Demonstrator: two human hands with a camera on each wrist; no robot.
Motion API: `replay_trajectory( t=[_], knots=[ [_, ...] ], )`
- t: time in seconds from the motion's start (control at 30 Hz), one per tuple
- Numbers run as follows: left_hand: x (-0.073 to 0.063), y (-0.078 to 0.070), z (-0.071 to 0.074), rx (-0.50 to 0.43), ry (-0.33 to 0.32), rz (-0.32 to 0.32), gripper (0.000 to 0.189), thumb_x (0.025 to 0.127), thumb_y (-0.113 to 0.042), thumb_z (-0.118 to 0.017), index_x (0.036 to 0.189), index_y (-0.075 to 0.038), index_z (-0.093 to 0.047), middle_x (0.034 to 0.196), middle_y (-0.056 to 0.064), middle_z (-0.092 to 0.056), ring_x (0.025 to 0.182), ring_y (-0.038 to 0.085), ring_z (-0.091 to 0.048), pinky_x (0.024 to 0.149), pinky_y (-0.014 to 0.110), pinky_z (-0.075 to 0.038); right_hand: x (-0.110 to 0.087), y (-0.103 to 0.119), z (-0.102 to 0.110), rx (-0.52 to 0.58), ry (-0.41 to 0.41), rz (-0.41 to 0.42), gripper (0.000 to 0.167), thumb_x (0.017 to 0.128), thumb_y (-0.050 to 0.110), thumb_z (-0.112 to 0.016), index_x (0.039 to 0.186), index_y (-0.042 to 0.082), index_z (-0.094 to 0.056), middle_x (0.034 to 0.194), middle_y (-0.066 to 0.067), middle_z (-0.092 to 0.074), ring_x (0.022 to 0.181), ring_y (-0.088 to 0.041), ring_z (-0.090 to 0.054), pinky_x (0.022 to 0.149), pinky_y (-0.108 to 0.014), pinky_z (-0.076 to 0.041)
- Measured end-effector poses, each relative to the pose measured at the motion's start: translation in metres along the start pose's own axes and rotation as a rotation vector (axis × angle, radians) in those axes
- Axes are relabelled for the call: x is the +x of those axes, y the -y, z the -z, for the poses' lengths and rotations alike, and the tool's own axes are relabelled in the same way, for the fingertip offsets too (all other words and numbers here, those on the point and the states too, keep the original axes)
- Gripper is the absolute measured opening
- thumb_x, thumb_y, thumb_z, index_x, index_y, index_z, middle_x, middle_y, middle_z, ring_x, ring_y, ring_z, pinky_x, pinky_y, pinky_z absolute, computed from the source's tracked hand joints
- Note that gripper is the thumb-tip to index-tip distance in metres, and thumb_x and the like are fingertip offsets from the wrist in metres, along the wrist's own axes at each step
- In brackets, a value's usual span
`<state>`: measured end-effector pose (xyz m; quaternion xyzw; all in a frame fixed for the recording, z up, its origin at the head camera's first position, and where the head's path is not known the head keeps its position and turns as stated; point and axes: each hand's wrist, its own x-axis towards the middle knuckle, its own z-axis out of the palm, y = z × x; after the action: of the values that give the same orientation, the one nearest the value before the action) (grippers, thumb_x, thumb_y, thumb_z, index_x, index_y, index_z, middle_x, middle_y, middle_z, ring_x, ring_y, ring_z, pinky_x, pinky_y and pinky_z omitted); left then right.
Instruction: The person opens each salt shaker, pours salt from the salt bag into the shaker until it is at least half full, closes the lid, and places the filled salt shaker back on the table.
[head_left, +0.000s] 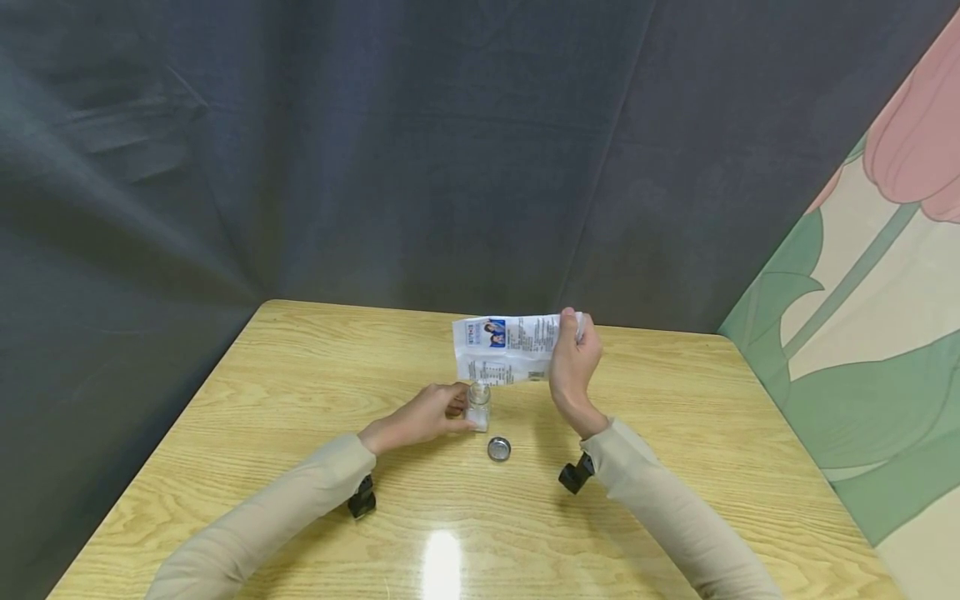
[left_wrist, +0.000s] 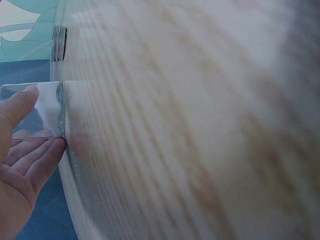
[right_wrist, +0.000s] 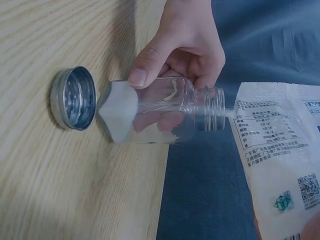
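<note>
My left hand (head_left: 423,414) grips a small clear glass jar (head_left: 478,408) that stands upright on the table, its mouth uncovered. In the right wrist view, white grains (right_wrist: 119,107) fill the bottom of this jar (right_wrist: 160,120), and a thin stream falls into its threaded neck from a bag's corner. That white printed bag (head_left: 517,346) is held tilted over the jar by my right hand (head_left: 576,367), thumb and fingers pinching its far end. On the table beside the jar lies a round metal lid (head_left: 498,449), hollow side up, with holes visible in it (right_wrist: 75,99).
The wooden table (head_left: 300,358) ends at a dark curtain (head_left: 420,167) behind the bag. A floral panel (head_left: 862,375) borders the right side. A black wrist camera (head_left: 576,475) hangs under the right sleeve, another (head_left: 362,498) under the left.
</note>
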<state>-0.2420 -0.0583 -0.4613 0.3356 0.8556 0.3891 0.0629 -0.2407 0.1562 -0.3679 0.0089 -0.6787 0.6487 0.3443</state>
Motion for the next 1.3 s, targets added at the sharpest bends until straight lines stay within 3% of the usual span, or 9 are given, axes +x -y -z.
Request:
replay_trajectory(
  t=[0.1, 1.3],
  knots=[
    [0.000, 0.000, 0.000, 0.003, -0.001, 0.004, 0.046, 0.087, -0.014, -0.078, 0.124, 0.002, -0.058, 0.116, 0.014, -0.067, 0.105, 0.023, -0.068, 0.088, 0.023, -0.053, -0.004, 0.015, 0.001, -0.002, 0.005, 0.007, 0.028, 0.103, 0.012, -0.046, 0.076, 0.007, -0.053, 0.066, 0.006, -0.054, 0.055, -0.004, -0.054, 0.045, -0.014, -0.040],
    [0.000, 0.000, 0.000, 0.021, 0.004, 0.023, 0.051, 0.087, -0.017, -0.077, 0.129, 0.004, -0.056, 0.116, 0.014, -0.068, 0.106, 0.023, -0.067, 0.089, 0.022, -0.053, -0.006, 0.012, 0.004, -0.004, 0.034, 0.001, 0.026, 0.103, 0.014, -0.046, 0.078, 0.010, -0.053, 0.067, 0.007, -0.055, 0.056, -0.004, -0.056, 0.045, -0.015, -0.041]
  ],
)
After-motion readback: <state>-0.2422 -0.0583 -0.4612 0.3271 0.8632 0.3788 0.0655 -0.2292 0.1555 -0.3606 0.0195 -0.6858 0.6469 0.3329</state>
